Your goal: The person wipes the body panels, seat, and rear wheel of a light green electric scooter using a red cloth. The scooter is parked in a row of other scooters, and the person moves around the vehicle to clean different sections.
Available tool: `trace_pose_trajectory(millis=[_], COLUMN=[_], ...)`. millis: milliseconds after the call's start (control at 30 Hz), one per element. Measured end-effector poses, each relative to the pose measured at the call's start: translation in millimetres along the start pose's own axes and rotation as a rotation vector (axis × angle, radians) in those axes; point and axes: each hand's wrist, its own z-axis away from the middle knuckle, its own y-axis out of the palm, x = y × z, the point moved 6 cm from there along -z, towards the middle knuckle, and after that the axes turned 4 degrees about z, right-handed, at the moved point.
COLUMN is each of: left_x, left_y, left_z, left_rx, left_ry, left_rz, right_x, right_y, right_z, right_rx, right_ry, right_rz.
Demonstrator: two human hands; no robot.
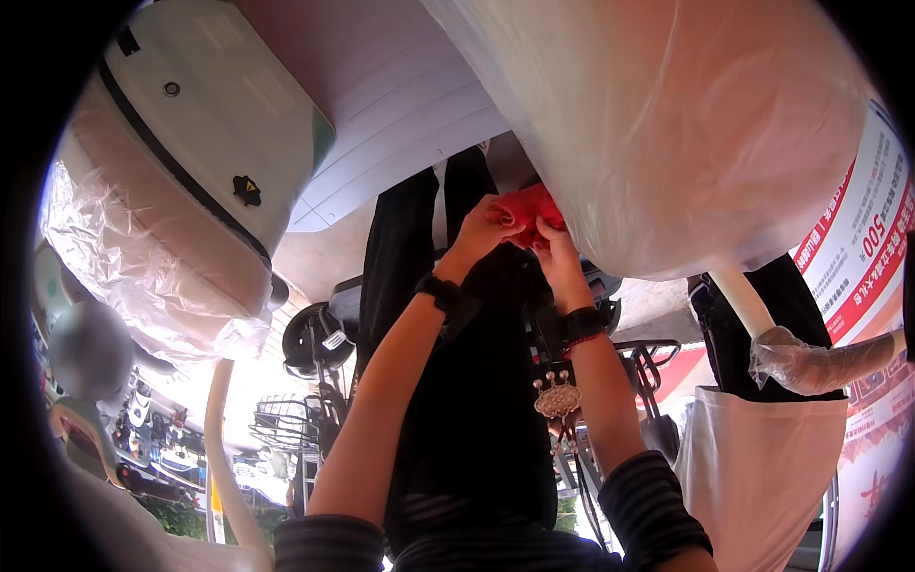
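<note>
Both my hands meet over a crumpled red cloth (535, 204) in front of my black trousers. My left hand (480, 230) pinches its left edge, where the fabric is folded or rolled. My right hand (557, 247) grips the lower right side, thumb on top. Part of the cloth disappears behind a big plastic-wrapped scooter seat or body part (686, 136), which rises close beside my right hand. Dark bands circle both my wrists, and a red bead bracelet (585, 342) sits below the right one.
At left stands a pale scooter body (214, 93) with a lock and a plastic-covered lower part (154, 236). A silver pendant (557, 400) hangs near my right forearm. A wire basket (286, 422) and parked vehicles lie beyond. A printed poster (861, 236) edges the right.
</note>
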Motion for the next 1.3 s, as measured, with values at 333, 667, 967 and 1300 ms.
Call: trace_pose_trajectory(millis=[333, 667, 967, 1300], left_x=[-9, 23, 33, 9], left_y=[35, 43, 49, 48], left_z=[8, 5, 16, 29], left_rx=[-0.076, -0.045, -0.169, -0.228], left_ry=[-0.018, 0.018, -0.059, 0.012], left_rz=[-0.329, 0.055, -0.101, -0.213], right_x=[2, 10, 9, 1], right_y=[-41, -35, -51, -57], right_z=[-1, 10, 10, 6], right_rx=[0.043, 0.006, -0.046, -0.032], right_ry=[-0.033, -0.003, 0.091, 0.127], right_rz=[-0.002, 0.051, 0.11, 0.127])
